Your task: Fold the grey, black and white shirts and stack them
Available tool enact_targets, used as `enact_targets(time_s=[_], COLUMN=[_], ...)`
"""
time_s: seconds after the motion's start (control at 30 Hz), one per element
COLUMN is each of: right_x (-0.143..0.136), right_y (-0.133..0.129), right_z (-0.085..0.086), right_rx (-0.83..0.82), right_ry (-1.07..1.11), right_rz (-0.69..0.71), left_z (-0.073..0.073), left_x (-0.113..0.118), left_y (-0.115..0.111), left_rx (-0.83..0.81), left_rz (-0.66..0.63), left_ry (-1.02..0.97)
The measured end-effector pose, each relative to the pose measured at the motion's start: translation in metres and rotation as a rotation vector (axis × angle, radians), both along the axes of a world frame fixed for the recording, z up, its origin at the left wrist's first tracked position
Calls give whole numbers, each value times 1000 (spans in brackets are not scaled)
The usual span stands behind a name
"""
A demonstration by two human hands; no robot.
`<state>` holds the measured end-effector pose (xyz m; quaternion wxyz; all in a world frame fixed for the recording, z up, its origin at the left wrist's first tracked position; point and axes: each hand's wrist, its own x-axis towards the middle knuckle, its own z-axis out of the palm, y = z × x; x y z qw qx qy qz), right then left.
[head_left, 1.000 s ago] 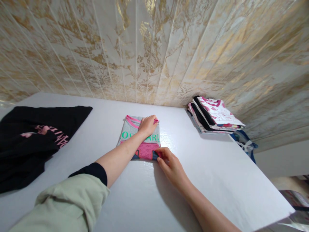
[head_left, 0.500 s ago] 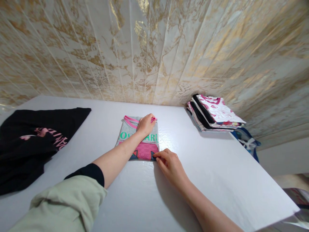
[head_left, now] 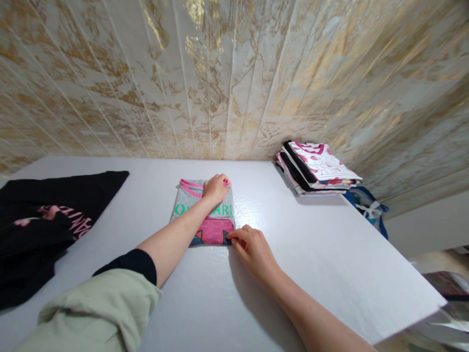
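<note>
Folded shirt [head_left: 212,231], grey and pink, lies on the white counter [head_left: 311,274] before you. Your left hand [head_left: 217,189] presses its far part, fingers curled by pink trim; you can't tell whether that grip pinches cloth. Your right hand [head_left: 254,249] has thumb and forefinger nearly together at the near right corner, any pinch unclear.

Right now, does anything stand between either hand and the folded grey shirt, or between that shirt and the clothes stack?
No: the left hand and right hand touch the folded grey shirt, and nothing visible stands between it and the clothes stack.
</note>
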<state>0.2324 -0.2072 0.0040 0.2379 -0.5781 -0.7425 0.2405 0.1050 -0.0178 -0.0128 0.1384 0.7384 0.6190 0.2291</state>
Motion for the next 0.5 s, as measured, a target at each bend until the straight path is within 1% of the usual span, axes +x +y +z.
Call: enact_targets(time_s=[0.13,0.27,0.37,0.5], right_x=[-1,-1,-1,0], right_y=[0,-1,-2,-3], right_z=[1,2,1,1], right_rx=[4,29,37,27], right_ry=[-15,-68,-111,-109], right_rz=[-12,-20,-28,-28], left_z=[7,13,13,12], left_x=[3,3,2,-1], left_y=[1,1,6,15], left_rx=[-27,-47,-56,-77], left_rz=[26,14,-4,-33], left_ry=[35,57,54,25])
